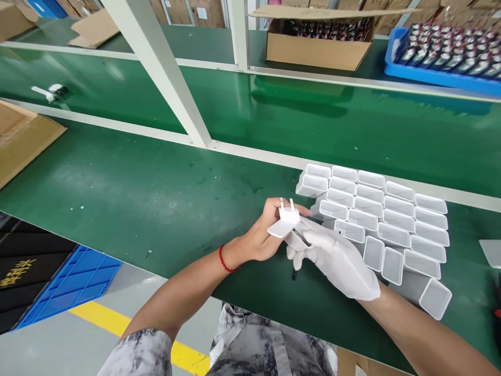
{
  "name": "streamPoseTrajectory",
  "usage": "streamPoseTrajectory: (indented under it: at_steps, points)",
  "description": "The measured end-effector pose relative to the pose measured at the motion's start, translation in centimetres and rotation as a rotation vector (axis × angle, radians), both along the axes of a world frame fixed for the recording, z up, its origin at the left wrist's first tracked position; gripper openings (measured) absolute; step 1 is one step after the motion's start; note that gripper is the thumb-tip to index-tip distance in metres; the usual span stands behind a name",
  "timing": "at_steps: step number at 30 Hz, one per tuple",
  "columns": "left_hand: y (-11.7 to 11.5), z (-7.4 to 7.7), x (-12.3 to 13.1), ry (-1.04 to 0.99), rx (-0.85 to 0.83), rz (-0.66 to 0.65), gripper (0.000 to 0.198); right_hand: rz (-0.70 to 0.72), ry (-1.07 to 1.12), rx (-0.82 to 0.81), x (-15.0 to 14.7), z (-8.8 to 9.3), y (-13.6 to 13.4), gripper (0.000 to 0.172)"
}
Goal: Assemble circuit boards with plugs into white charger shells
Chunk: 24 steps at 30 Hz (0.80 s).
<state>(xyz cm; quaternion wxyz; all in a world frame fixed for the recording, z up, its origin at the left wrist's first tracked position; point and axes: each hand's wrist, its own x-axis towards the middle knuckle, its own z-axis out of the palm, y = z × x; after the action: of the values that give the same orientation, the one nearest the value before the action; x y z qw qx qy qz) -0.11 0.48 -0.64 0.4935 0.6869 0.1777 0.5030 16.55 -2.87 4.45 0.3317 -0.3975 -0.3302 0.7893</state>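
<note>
My bare left hand [264,237], with a red cord at the wrist, is closed on a white plug cover [285,222] whose two metal pins point up. My right hand [332,258] wears a white glove and is closed around a thin metal tool [302,237] whose tip touches the underside of the plug cover. Both hands hover above the green bench [136,193], just left of a cluster of several empty white plastic housings [385,222] lying side by side with their open ends up.
A cardboard box [313,44] and a blue tray of small parts [446,55] sit on the far bench behind a white slanted post [164,68]. Flat cardboard [21,138] lies at the left. A blue crate [66,279] stands on the floor below, beside a yellow line.
</note>
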Motion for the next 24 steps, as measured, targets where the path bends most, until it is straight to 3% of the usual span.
streamPoseTrajectory:
  at_steps: [6,9,14,16,19,24]
  points:
    - [0.1,0.3,-0.1,0.027,-0.024,-0.014,0.017,-0.017,-0.022,-0.007,-0.2,0.1,0.1,0.023]
    - [0.2,0.4,-0.1,0.035,-0.157,0.031,0.021,0.045,-0.117,0.008,0.1,0.3,0.1,0.042]
    - [0.6,0.4,0.3,0.008,-0.531,0.217,0.045,-0.007,-0.735,0.401,0.1,0.3,-0.4,0.069]
    - [0.8,0.8,0.4,-0.009,-0.652,0.229,0.052,-0.051,-0.877,0.483,-0.1,0.2,-0.4,0.068]
    - [1.1,1.9,0.0,-0.028,-0.761,0.150,0.054,-0.067,-0.826,0.456,-0.2,0.4,-0.1,0.048]
    - [1.6,3.1,-0.8,-0.104,-0.854,-0.051,0.053,-0.106,-0.344,0.105,0.7,1.4,0.7,0.033]
